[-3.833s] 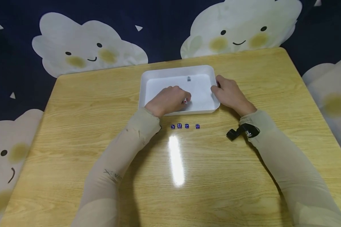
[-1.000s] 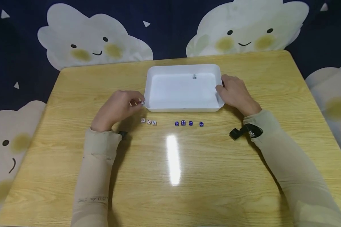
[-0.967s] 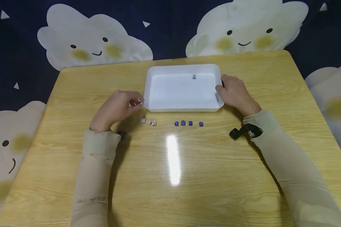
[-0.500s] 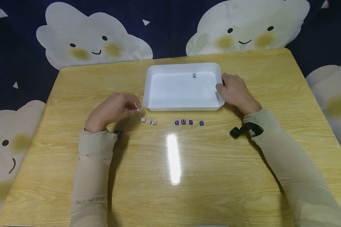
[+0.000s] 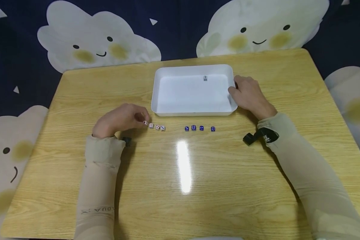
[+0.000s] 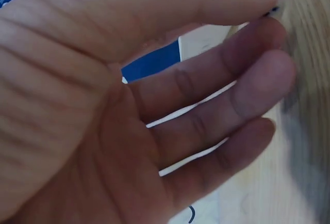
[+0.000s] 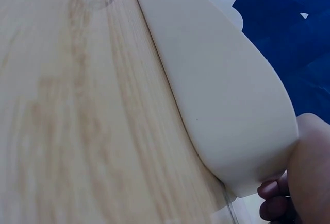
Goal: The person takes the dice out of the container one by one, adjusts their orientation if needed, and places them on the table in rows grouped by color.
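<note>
My left hand (image 5: 123, 118) pinches a white die (image 5: 145, 123) between thumb and fingertips, low over the table at the left end of a row of three white dice (image 5: 157, 127). Only a dark-spotted sliver of the pinched die (image 6: 274, 11) shows in the left wrist view, the thumb hiding most of it. With thumb on the rim and fingers outside, my right hand (image 5: 250, 95) grips the right end of a white tray (image 5: 186, 95). One white die (image 5: 205, 78) lies inside the tray near its back wall.
Several blue dice (image 5: 193, 128) stand in a loose row on the wooden table (image 5: 156, 186), before the tray's front wall. A dark cloth with clouds (image 5: 180, 30) hangs behind the table. A black wrist camera (image 5: 248, 138) juts from my right sleeve.
From inside the tray, my left hand has come out to the left with a white die and lowered it beside the three white dice. My right hand has kept its grip on the tray.
</note>
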Available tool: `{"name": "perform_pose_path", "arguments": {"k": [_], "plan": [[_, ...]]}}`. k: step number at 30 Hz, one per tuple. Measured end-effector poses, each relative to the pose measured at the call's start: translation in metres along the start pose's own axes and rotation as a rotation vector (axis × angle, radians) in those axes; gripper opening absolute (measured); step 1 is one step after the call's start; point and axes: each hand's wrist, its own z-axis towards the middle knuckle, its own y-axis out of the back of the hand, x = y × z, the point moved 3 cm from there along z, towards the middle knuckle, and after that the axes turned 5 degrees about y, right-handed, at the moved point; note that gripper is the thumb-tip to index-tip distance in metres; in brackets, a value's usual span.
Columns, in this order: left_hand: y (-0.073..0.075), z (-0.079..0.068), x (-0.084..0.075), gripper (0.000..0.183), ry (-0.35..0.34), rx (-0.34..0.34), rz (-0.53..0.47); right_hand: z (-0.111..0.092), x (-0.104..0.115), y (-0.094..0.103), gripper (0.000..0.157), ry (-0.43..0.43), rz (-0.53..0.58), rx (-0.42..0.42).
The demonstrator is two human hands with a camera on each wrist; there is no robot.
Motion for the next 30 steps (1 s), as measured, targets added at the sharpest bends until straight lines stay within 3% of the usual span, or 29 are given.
{"name": "perform_pose_path", "arguments": {"k": [6, 20, 24, 30], "plan": [[-0.0032, 0.0012, 0.0035, 0.008, 0.015, 0.045, 0.016, -0.0007, 0.0010, -0.0005, 0.035, 0.000, 0.006, -0.002], [-0.0048, -0.0030, 0.0091, 0.017, 0.063, 0.074, 0.006, -0.0035, 0.0015, -0.0040, 0.034, 0.000, 0.010, 0.004], [-0.0013, -0.0069, 0.0095, 0.019, 0.037, -0.007, 0.009, -0.0044, 0.0013, -0.0040, 0.033, 0.000, 0.011, 0.007], [0.0027, -0.0022, 0.0029, 0.022, -0.086, -0.239, 0.021, -0.0042, 0.0012, -0.0056, 0.034, 0.019, -0.019, -0.006]]}}
